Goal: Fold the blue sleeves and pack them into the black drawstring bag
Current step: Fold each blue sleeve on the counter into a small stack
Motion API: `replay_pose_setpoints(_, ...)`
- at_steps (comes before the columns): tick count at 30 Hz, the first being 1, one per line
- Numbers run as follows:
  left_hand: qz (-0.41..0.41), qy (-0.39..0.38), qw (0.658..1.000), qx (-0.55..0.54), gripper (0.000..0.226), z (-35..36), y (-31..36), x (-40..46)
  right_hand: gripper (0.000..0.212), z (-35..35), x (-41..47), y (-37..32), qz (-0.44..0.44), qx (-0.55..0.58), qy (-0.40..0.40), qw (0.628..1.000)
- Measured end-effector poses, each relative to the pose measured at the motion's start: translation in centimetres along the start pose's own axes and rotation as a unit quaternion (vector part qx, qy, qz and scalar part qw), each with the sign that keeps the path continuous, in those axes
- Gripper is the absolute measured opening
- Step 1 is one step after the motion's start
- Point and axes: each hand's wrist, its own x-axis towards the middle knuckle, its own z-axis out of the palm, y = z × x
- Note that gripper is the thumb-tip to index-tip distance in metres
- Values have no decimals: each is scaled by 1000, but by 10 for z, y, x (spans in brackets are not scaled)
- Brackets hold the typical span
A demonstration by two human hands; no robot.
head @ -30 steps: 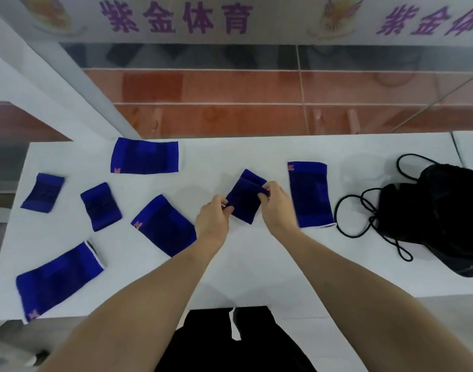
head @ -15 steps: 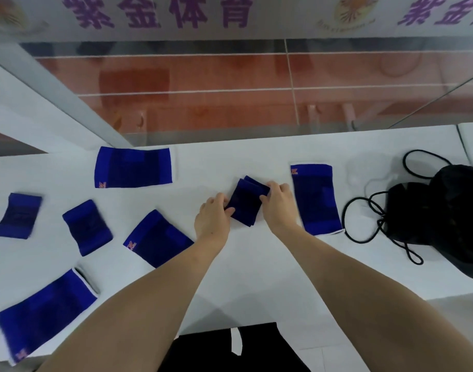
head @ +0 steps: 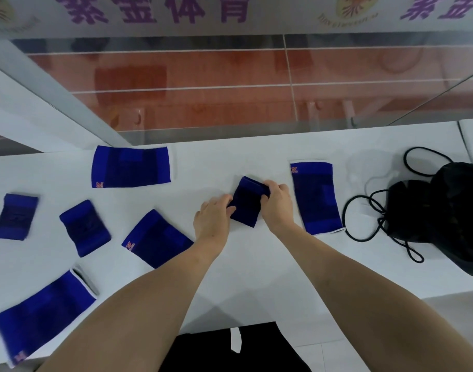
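A small folded blue sleeve lies on the white table between my two hands. My left hand pinches its left edge and my right hand grips its right edge. A long flat blue sleeve lies just right of my right hand. Further sleeves are spread to the left: one flat at the back, one near my left wrist, two folded ones, and a long one at the front left corner. The black drawstring bag sits at the right.
The bag's black cords loop over the table between the bag and the long sleeve. A glass wall rises behind the table's far edge, with a sloping white frame at the left. The table's front edge runs close to my body.
The folded sleeve has come down from slightly lifted to resting on the table, with both hands still on its edges. The camera has tilted, shifting the scene slightly.
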Motion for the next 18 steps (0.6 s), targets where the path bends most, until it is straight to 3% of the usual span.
replay_pose_setpoints(10,-31,-39,998,-41,22,-6,7,-5,18,-9,-2,-6,7,39,-19,999)
replay_pose_setpoints(15,-47,-54,977,-202,51,-26,15,6,17,-28,-19,-10,-44,129,-44,990)
replay_pose_setpoints(18,-23,-51,947,-315,52,-45,22,9,27,-39,-33,-13,-117,144,-21,982)
